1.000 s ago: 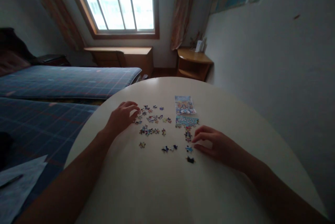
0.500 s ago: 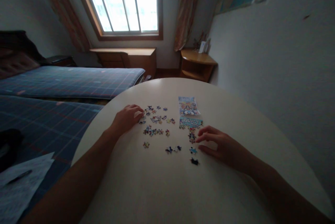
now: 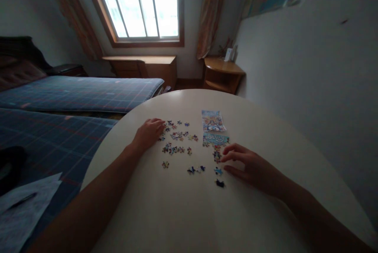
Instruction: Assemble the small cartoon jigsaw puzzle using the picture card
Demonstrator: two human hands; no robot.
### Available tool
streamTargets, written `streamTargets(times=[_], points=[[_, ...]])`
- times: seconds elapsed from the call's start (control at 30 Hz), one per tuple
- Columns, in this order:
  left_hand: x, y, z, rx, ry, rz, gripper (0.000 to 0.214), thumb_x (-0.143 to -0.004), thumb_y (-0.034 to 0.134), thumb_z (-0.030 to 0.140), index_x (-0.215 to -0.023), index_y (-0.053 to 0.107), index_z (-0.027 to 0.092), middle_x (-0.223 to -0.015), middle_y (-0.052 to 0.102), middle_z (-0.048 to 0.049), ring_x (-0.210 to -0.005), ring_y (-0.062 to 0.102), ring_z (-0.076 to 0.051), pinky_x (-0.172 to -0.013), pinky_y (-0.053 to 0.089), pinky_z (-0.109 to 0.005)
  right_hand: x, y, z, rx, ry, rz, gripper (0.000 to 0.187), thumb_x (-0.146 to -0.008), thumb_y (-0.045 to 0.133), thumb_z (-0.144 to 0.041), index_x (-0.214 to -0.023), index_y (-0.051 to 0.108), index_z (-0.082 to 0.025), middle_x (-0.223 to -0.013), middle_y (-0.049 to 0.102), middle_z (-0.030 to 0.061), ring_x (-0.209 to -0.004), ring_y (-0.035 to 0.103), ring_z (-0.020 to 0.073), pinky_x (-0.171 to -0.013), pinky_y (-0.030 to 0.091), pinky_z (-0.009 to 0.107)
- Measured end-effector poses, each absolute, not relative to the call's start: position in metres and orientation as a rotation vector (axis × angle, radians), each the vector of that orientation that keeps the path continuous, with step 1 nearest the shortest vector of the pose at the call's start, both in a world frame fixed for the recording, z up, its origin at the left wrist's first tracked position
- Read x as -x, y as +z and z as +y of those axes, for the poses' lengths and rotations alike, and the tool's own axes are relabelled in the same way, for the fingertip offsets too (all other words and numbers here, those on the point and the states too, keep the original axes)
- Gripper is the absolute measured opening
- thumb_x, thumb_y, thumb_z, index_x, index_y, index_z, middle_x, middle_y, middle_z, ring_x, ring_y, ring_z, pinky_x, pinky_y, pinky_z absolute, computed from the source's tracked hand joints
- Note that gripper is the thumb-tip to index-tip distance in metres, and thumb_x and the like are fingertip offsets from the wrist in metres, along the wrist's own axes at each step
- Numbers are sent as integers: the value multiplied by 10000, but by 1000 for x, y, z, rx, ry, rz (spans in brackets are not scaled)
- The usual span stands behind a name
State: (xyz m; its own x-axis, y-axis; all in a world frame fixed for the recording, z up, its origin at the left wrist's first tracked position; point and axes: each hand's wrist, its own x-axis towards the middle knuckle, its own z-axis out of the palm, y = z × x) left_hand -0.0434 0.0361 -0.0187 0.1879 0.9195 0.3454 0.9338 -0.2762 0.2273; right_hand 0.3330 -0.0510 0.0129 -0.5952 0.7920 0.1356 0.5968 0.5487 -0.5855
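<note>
Round tabletop (image 3: 189,213) is carrying everything; my right hand (image 3: 246,162) is lying beside the joined puzzle strip (image 3: 215,138), grip apart; my left hand (image 3: 149,131) is edging loose pieces (image 3: 176,136), grip too hidden to tell. I'm judging this as sorting, next needing a light pinch.

We see a dim room, where light enters through the window (image 3: 163,6) at the upper left of centre; its panes are burnt almost to white. We notice a faint sheen at the far side of the surface (image 3: 184,99), while the forearms (image 3: 100,190) at the lower corners are dark. The puzzle pieces (image 3: 177,136) look soft in detail. Near the frame's edges we find wide-angle stretching.
</note>
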Motion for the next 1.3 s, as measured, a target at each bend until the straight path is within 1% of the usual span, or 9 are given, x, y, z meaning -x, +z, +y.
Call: streamTargets(times=[0.4, 0.6, 0.73, 0.83, 0.97, 1.03, 1.07, 1.17, 1.3], points=[[39, -17, 43, 2445, -723, -1955, 200, -876, 569, 270, -962, 717, 167, -1082, 690, -101, -1050, 603, -276, -1015, 452, -426, -333, 9, -50, 1118, 704, -2405, 151, -911, 606, -311, -987, 704, -225, -1159, 599, 104, -1096, 622, 229, -978, 484, 422], [39, -16, 44, 2463, -795, -1997, 155, -846, 592, 246, -951, 675, 168, -981, 715, -96, -1024, 623, -271, -951, 487, -399, -332, 10, -51, 1140, 718, -2403, 152, -903, 607, -301, -993, 710, -234, -1162, 601, 102, -1086, 627, 229, -983, 483, 426], [38, -14, 42, 2452, -880, -1978, 163, -852, 576, 212, -986, 666, 187, -988, 723, -80, -1022, 626, -259, -938, 488, -391, -332, 11, -51, 1138, 723, -2399, 157, -901, 609, -305, -996, 712, -236, -1159, 605, 103, -1080, 629, 230, -972, 490, 423], [29, -7, 32, 2461, -973, -1900, 165, -874, 563, 215, -993, 676, 197, -977, 728, -65, -1027, 622, -246, -955, 478, -396, -332, 11, -51, 1136, 723, -2396, 160, -904, 608, -309, -1000, 713, -236, -1154, 612, 104, -1072, 632, 230, -969, 492, 425], [-4, 5, -1, 2721, -1173, -1540, 131, -898, 573, 235, -937, 696, 208, -924, 733, -53, -932, 652, -208, -897, 499, -371, -331, 10, -50, 1134, 705, -2407, 145, -899, 623, -290, -995, 716, -235, -1150, 613, 98, -1075, 631, 225, -974, 492, 421], [-25, 7, -21, 2839, -1200, -1429, 147, -895, 599, 228, -1011, 689, 212, -925, 730, -54, -916, 654, -195, -876, 505, -352, -329, 11, -51, 1106, 697, -2414, 137, -896, 635, -282, -994, 721, -240, -1136, 619, 89, -1061, 634, 216, -972, 497, 406], [-36, 7, -30, 2910, -1177, -1402, 182, -895, 603, 212, -1060, 679, 214, -922, 730, -53, -913, 653, -191, -864, 508, -341, -328, 12, -51, 1090, 697, -2417, 138, -895, 638, -277, -998, 723, -244, -1127, 622, 85, -1049, 637, 210, -966, 502, 397], [-60, 3, -48, 3069, -1052, -1304, 115, -888, 631, 197, -977, 697, 227, -880, 739, -29, -921, 644, -191, -890, 495, -345, -326, 14, -54, 1064, 687, -2430, 152, -890, 650, -268, -1016, 734, -258, -1102, 628, 76, -1013, 643, 198, -936, 519, 376], [-72, -9, -49, 3126, -880, -1285, 141, -888, 651, 199, -998, 726, 248, -926, 752, -23, -955, 633, -199, -904, 491, -349, -326, 12, -55, 1053, 653, -2452, 175, -874, 677, -281, -1038, 739, -273, -1101, 633, 72, -1017, 642, 201, -938, 519, 385]])
